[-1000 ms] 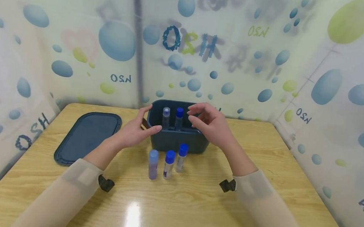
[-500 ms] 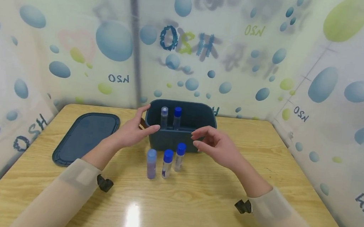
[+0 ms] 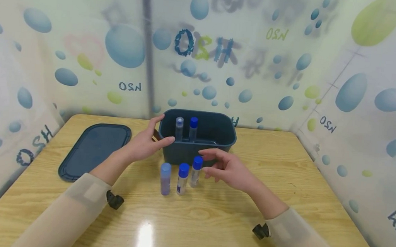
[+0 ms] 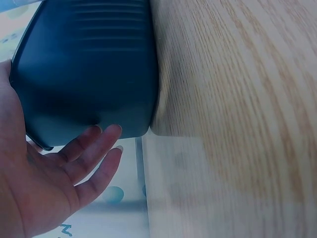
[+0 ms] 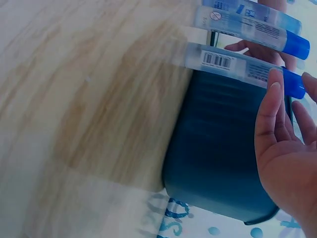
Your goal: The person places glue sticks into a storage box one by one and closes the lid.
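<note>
A dark blue bin (image 3: 195, 154) stands at the table's back. My left hand (image 3: 144, 144) rests on its left end, thumb at the front rim and index finger near the back corner; in the left wrist view its other fingers lie loose by the bin's wall. Before the bin, several tubes that look like glue sticks stand upright: a purple one with a light blue cap (image 3: 165, 181), a clear one with a blue cap (image 3: 182, 182), and the rightmost blue-capped glue stick (image 3: 195, 173). My right hand (image 3: 230, 170) has thumb and index finger either side of that last cap, not visibly closed on it.
Inside the bin stand two more tubes, one with a clear cap (image 3: 179, 128) and another blue-capped (image 3: 193, 130). A dark blue lid (image 3: 94, 152) lies flat on the wooden table (image 3: 189, 231) at left. Patterned curtains (image 3: 201, 81) enclose the back and sides.
My right hand has come out from over the bin, down in front of it, and then left to the rightmost glue stick. My left hand stays at the bin's end.
</note>
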Tool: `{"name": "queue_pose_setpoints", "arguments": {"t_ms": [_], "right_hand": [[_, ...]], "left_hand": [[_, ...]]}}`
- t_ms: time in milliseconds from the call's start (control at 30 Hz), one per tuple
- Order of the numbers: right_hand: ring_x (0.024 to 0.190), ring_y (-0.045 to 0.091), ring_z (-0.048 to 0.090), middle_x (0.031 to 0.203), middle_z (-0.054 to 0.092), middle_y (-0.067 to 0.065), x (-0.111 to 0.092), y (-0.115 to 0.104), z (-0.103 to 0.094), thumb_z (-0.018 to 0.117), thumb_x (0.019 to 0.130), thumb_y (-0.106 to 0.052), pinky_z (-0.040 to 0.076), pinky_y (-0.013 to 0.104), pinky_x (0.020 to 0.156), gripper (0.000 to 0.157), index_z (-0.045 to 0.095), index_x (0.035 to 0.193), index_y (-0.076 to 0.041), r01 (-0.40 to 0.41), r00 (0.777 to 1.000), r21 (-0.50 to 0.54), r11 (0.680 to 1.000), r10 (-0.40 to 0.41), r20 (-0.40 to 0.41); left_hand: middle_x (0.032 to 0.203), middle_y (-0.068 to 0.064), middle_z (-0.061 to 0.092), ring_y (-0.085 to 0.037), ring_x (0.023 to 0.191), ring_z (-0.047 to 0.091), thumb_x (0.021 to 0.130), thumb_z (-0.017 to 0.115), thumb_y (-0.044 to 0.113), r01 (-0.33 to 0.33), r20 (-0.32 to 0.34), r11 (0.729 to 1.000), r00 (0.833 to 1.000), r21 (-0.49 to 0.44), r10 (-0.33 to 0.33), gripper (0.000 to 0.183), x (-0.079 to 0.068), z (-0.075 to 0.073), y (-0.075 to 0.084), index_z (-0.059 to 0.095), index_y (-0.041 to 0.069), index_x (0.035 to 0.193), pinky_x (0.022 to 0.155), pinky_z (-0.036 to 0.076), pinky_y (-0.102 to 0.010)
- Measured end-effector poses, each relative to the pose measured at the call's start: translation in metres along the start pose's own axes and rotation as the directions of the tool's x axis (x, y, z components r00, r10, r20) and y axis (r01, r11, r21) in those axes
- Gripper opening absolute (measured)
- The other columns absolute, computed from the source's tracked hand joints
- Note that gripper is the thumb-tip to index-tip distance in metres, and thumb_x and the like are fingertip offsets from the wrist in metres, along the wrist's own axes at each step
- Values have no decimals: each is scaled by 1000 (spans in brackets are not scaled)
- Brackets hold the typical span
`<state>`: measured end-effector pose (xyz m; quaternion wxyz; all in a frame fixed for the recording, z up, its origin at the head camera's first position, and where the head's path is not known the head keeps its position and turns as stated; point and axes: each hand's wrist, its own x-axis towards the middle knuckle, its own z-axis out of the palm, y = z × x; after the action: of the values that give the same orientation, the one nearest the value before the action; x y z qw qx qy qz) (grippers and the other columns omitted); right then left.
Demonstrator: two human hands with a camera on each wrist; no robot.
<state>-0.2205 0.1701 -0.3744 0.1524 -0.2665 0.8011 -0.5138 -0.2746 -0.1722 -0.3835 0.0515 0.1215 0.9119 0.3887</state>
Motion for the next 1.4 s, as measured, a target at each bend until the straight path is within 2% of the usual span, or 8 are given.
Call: {"name": "queue_pose_setpoints", "arguments": {"t_ms": [167, 567, 867, 967, 1067, 1267, 1400], "right_hand": [[102, 48, 75, 141, 68, 13, 4, 4, 6, 76, 106, -19, 64, 34, 74, 51, 62, 155, -18, -21, 1000, 6, 1000, 21, 18], [98, 51, 72, 128, 67, 14, 9, 11, 14, 76, 106, -18, 63, 38, 73, 39, 67, 144, -17, -10, 1000, 19, 1000, 10, 0], [96, 48, 72, 126, 68, 14, 6, 9, 15, 76, 105, -17, 61, 32, 72, 36, 68, 141, -16, 12, 1000, -1, 1000, -12, -18], [93, 40, 74, 125, 69, 13, 4, 9, 14, 76, 105, -18, 61, 31, 73, 36, 68, 141, -16, 19, 1000, -5, 1000, -19, -24], [92, 32, 74, 124, 70, 12, 1, 7, 12, 77, 105, -18, 62, 34, 74, 37, 68, 141, -17, 20, 999, -11, 1000, -20, -38], [93, 40, 72, 119, 70, 10, -7, -3, 3, 78, 104, -18, 62, 35, 76, 38, 68, 141, -19, 24, 996, -31, 999, -27, -87], [91, 33, 71, 119, 71, 11, -13, -11, -4, 77, 104, -14, 63, 31, 78, 38, 68, 140, -16, 54, 992, -36, 998, -57, -116]], "left_hand": [[126, -14, 69, -28, 105, 70, 98, 60, 81, 9, 2, 1000, 1000, 6, -9, 110, 0, 0, 1, -1, 36, 177, 85, 58, -40], [127, -15, 69, -28, 106, 70, 99, 60, 80, 5, -1, 1000, 1000, 5, -5, 109, -1, 0, 2, -1, 35, 178, 86, 58, -41], [126, -14, 69, -29, 108, 70, 99, 60, 79, 4, 2, 1000, 1000, -3, -4, 109, -1, 0, 1, -1, 35, 177, 88, 58, -42], [127, -15, 69, -28, 108, 70, 99, 60, 80, 4, 5, 1000, 1000, -3, -4, 109, -1, 0, 0, -1, 35, 177, 88, 58, -42], [126, -14, 69, -28, 108, 70, 99, 61, 80, 5, 7, 1000, 1000, -2, -5, 109, -1, 0, 0, -1, 36, 177, 87, 58, -41], [126, -14, 69, -27, 105, 70, 99, 60, 80, 1, 8, 1000, 1000, 0, -1, 109, -1, 0, 0, -1, 36, 177, 85, 57, -39], [126, -14, 69, -26, 103, 70, 99, 60, 80, 3, 8, 1000, 1000, 2, -3, 109, -1, 0, 0, -1, 36, 177, 84, 56, -38]]}}
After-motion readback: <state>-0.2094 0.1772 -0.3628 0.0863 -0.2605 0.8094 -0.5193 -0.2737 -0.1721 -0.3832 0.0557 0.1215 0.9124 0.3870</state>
